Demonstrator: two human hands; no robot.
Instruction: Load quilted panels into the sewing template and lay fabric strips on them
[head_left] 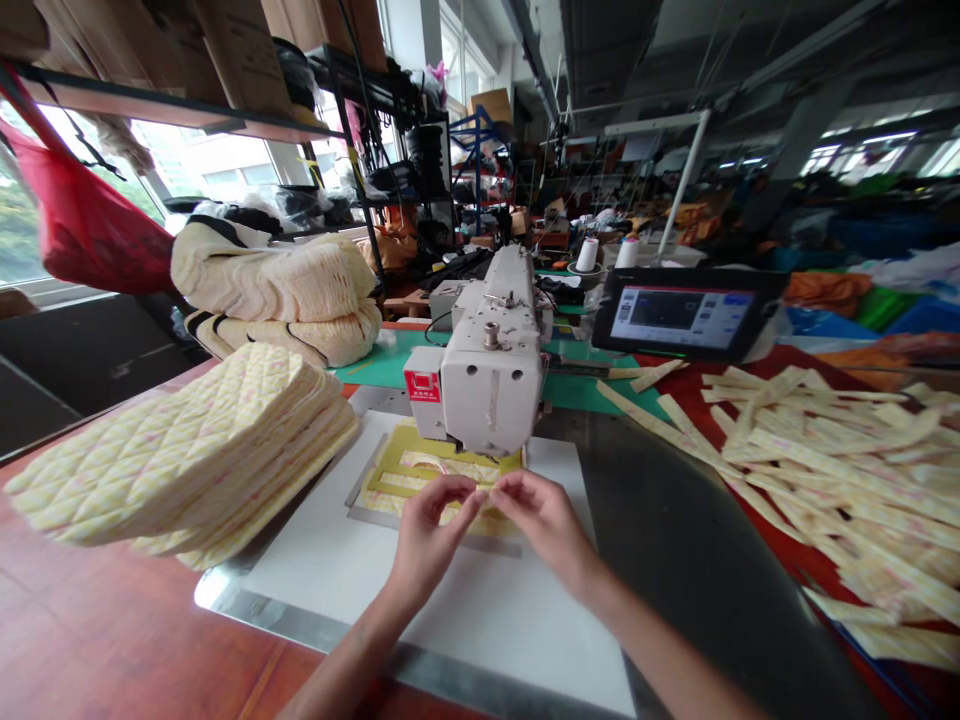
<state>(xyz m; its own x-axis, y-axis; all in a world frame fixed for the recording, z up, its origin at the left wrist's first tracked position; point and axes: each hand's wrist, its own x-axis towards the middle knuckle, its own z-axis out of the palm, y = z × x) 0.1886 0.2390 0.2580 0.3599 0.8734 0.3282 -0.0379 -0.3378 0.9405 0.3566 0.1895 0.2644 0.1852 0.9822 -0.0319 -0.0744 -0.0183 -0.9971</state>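
Observation:
Both my hands meet in front of a white sewing machine head [491,390]. My left hand [427,535] and my right hand [551,525] are each closed in a pinch on a short pale fabric strip [484,490], mostly hidden by the fingertips. Just behind the fingers, a yellow slotted frame [390,482] lies over pale yellow fabric [465,468], below the machine head. A curved pale strip shows in the frame's opening. The lower right of the fabric is covered by my hands.
A white sheet [337,560] lies beneath. Stacked quilted pieces [172,445] stand at left, with folded cream padding [277,280] behind. Many cut fabric strips [825,460] are heaped at right. A control screen [682,312] and thread cones [589,255] stand behind the machine.

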